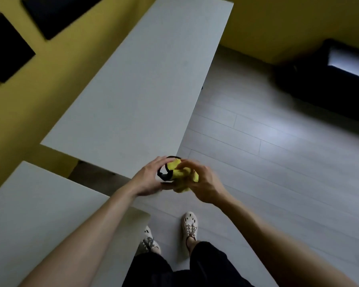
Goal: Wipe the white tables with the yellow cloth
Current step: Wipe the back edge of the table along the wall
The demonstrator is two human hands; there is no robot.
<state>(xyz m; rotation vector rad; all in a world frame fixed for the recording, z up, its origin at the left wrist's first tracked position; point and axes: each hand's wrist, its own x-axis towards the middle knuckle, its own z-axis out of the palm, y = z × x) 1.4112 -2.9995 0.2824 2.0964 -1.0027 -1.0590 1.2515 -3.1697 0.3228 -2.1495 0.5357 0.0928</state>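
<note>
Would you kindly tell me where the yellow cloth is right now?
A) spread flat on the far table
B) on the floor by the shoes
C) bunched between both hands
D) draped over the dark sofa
C: the yellow cloth is crumpled up and gripped between the left hand and the right hand.

Left hand (148,180) and right hand (204,184) around the bunched yellow cloth (181,175), near a white table (133,79)

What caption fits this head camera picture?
Left hand and right hand hold the bunched yellow cloth between far table and near table.
</note>
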